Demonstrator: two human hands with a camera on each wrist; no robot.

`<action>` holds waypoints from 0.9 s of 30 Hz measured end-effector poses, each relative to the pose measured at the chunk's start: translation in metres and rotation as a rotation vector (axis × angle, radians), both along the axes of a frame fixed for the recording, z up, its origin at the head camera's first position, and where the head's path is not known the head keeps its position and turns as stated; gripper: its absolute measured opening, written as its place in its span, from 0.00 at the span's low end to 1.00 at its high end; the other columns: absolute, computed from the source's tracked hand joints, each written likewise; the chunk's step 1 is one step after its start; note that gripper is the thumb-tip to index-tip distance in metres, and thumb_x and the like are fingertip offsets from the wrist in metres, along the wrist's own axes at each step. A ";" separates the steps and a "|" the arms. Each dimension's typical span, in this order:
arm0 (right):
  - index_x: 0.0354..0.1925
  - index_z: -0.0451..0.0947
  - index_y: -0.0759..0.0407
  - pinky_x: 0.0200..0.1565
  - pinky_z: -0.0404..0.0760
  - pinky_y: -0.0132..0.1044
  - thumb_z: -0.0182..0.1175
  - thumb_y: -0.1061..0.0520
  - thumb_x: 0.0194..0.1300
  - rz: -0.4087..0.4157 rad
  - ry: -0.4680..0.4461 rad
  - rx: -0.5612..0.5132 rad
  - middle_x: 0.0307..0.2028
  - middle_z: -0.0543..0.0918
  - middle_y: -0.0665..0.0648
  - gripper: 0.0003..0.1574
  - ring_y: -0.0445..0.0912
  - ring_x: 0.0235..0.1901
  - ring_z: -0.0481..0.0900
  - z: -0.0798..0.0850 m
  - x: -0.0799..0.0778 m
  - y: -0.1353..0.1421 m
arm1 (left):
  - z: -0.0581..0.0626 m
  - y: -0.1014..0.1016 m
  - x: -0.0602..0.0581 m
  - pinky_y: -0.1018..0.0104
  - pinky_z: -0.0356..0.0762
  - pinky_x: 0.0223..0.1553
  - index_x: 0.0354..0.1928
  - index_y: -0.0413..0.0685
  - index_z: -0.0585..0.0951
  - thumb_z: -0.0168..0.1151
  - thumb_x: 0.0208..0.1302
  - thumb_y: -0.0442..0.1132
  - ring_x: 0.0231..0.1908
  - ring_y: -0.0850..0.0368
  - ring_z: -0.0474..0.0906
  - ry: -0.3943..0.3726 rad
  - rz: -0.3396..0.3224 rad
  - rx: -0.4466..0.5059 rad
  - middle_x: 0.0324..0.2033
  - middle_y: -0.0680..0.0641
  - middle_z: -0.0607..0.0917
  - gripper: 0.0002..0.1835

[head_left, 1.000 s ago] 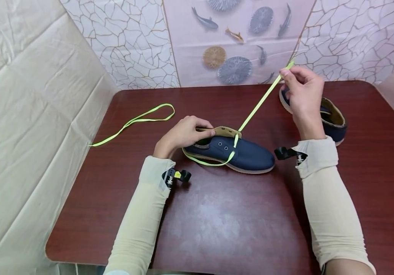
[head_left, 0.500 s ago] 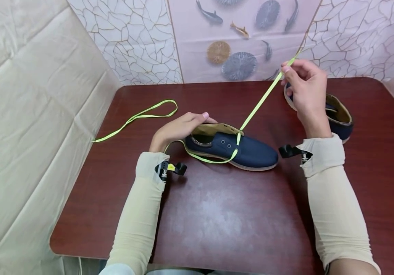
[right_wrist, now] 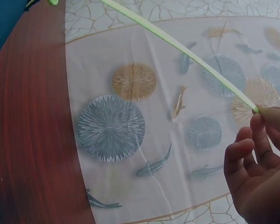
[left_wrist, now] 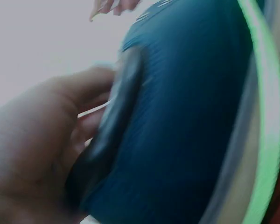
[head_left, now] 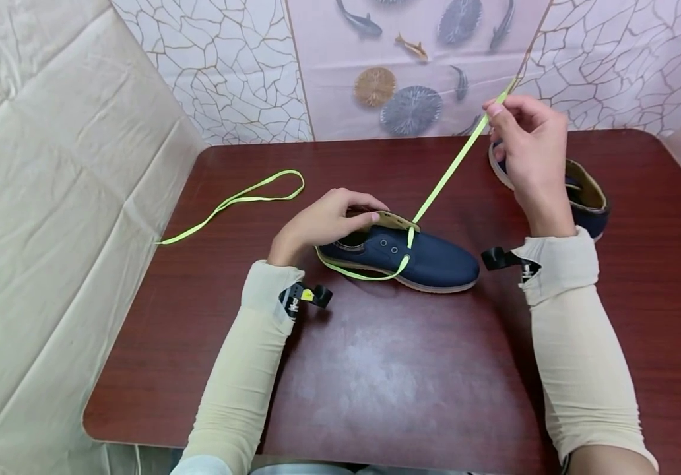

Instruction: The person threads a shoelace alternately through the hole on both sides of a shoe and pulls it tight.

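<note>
A dark blue shoe (head_left: 438, 260) with a tan lining lies on the table, toe to the right. My left hand (head_left: 325, 218) is at its opening, gripping the raised far eyelet flap (head_left: 396, 221) between thumb and fingers. In the left wrist view the blue side of the shoe (left_wrist: 182, 102) fills much of the frame, blurred, beside that hand (left_wrist: 37, 144). Up at the right, my right hand (head_left: 533, 145) pinches a neon yellow-green shoelace (head_left: 450, 170), drawn taut from the front eyelets. The same lace (right_wrist: 191, 56) runs straight to the right fingertips in the right wrist view.
Another lace, or a loose length of it, (head_left: 239, 200) lies looped at the table's far left. Partly behind my right forearm stands a second blue shoe (head_left: 590, 198). A patterned cloth (head_left: 412, 66) hangs behind the reddish-brown table (head_left: 340, 396).
Half a second ago the left thumb was lifted with the hand drawn back along the shoe; now it is forward, thumb and fingers on the flap. The right hand keeps the lace taut, slightly higher.
</note>
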State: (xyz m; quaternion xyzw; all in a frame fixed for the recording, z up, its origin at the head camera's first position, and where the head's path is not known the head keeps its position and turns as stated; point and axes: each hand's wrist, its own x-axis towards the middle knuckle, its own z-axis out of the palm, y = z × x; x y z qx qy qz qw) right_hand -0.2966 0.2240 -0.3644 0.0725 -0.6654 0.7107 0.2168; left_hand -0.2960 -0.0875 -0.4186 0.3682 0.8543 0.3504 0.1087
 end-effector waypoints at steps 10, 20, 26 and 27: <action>0.43 0.88 0.70 0.19 0.77 0.30 0.72 0.59 0.69 -0.006 -0.028 -0.155 0.28 0.86 0.59 0.12 0.48 0.23 0.84 0.001 -0.001 0.003 | -0.002 0.020 0.006 0.59 0.76 0.39 0.50 0.65 0.90 0.64 0.78 0.48 0.44 0.64 0.82 0.189 0.116 -0.155 0.43 0.62 0.89 0.09; 0.40 0.90 0.68 0.16 0.72 0.29 0.73 0.60 0.67 -0.108 -0.030 -0.238 0.26 0.86 0.56 0.09 0.46 0.22 0.82 -0.004 -0.007 0.011 | -0.005 0.015 0.005 0.59 0.78 0.46 0.53 0.63 0.90 0.63 0.78 0.47 0.50 0.62 0.84 0.174 0.088 -0.176 0.46 0.60 0.90 0.10; 0.39 0.91 0.67 0.16 0.70 0.27 0.73 0.62 0.67 -0.159 0.008 -0.266 0.25 0.85 0.56 0.07 0.46 0.20 0.81 0.004 -0.003 0.009 | -0.004 0.016 0.004 0.57 0.77 0.47 0.52 0.63 0.91 0.64 0.77 0.47 0.50 0.62 0.84 0.170 0.095 -0.180 0.46 0.61 0.90 0.10; 0.40 0.91 0.67 0.16 0.70 0.27 0.73 0.62 0.66 -0.171 0.018 -0.277 0.25 0.84 0.57 0.07 0.46 0.20 0.81 0.006 -0.002 0.009 | -0.004 0.017 0.004 0.57 0.78 0.47 0.52 0.63 0.91 0.64 0.77 0.47 0.50 0.62 0.84 0.172 0.093 -0.179 0.46 0.61 0.90 0.10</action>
